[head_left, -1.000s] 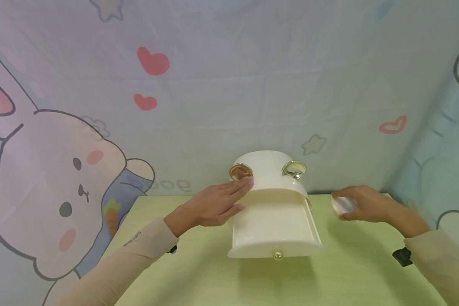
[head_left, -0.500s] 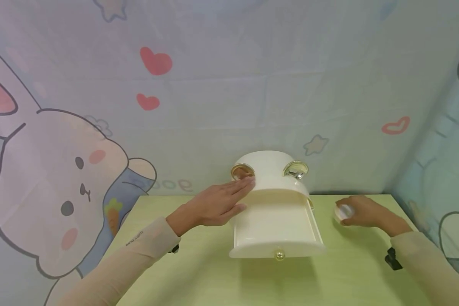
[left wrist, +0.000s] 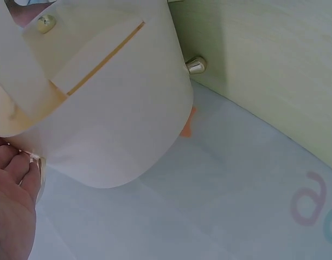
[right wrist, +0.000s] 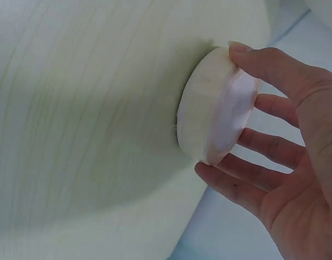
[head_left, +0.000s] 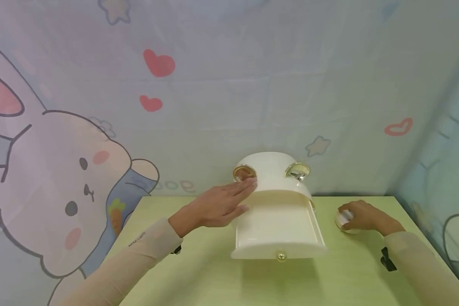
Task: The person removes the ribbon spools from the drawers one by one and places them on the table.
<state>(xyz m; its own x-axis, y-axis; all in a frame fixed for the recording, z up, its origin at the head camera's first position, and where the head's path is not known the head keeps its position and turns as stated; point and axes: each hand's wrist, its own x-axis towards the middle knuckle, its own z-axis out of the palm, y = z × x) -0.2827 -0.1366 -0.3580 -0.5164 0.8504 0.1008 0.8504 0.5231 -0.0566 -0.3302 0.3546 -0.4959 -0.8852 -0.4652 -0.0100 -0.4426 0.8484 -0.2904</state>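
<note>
A white box [head_left: 269, 170] shaped like a twin-bell alarm clock stands on the green table, its drawer [head_left: 277, 231] pulled out toward me. In the head view my left hand [head_left: 216, 206] rests with straight fingers on the box's upper left, by one gold-rimmed bell [head_left: 245, 172]. Off to the right, my right hand [head_left: 365, 217] holds a flat, round cream-coloured thing with a pale top [right wrist: 198, 108] at the tabletop. Thumb and fingertips grip its edge in the right wrist view. Its exact kind cannot be told.
The light green table [head_left: 176, 272] ends against a printed cloth backdrop [head_left: 222, 106] behind, with another cloth at the right. A gold knob [head_left: 281, 256] sticks out from the drawer front. A short metal foot [left wrist: 196, 65] juts from the box.
My right hand has come down and slightly forward to the table with the round thing. My left hand stays on the box, and the drawer remains pulled out.
</note>
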